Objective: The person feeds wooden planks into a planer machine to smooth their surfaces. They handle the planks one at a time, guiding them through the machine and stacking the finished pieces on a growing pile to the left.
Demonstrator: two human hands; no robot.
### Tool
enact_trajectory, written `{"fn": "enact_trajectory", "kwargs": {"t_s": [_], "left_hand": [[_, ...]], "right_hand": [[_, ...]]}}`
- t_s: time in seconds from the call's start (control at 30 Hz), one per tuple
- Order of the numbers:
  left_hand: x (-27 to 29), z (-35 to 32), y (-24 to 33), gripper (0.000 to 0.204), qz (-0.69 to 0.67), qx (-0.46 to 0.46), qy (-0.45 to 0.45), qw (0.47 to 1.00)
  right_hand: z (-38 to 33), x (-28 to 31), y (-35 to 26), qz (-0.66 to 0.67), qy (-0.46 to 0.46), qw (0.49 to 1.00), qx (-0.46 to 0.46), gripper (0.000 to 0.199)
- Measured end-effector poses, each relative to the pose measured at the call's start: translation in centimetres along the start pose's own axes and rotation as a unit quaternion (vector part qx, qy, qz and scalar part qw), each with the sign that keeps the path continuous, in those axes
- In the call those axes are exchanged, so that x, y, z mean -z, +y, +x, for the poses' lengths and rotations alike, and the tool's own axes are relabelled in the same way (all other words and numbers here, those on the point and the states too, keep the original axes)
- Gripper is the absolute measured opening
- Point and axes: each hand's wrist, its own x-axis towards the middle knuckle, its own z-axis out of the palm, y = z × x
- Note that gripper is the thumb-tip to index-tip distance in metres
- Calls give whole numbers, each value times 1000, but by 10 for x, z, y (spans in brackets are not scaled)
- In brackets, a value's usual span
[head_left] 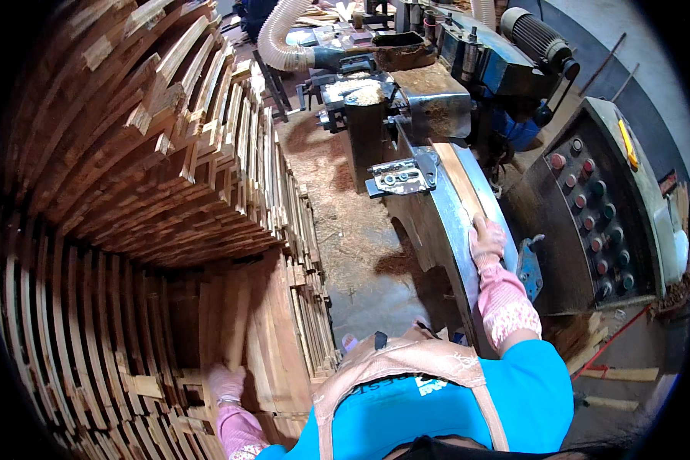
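My right hand (pixel 488 239), in a pale glove with a pink sleeve cover, is closed on the near end of a narrow wooden strip (pixel 458 178). The strip lies flat along the metal bed (pixel 501 198) of a woodworking machine, and its far end goes under the machine's metal hood (pixel 438 113). Down at the left, my left hand (pixel 226 383), gloved as well, reaches into the stacked wood. Its fingers appear closed at the near end of a wooden plank (pixel 238 318); their exact grip is partly hidden.
Tall stacks of wooden strips (pixel 142 161) rise on the left. A control panel (pixel 599 211) with several buttons stands at the right. A guide bracket (pixel 401 178) sits beside the bed. A ribbed hose (pixel 277 34) and a motor (pixel 540 40) are at the back. Sawdust covers the floor (pixel 337 222).
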Motion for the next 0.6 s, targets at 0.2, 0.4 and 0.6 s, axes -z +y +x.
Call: {"fn": "enact_trajectory", "kwargs": {"t_s": [0.2, 0.4, 0.6], "left_hand": [[111, -95, 215, 79, -218, -291, 48, 930], [107, -106, 479, 75, -649, -342, -150, 662], [44, -195, 604, 73, -581, -460, -310, 595]], "right_hand": [[69, -22, -31, 56, 14, 998, 25, 38], [-52, 45, -129, 535, -307, 778, 122, 99], [-189, 63, -24, 443, -82, 891, -61, 91]]}}
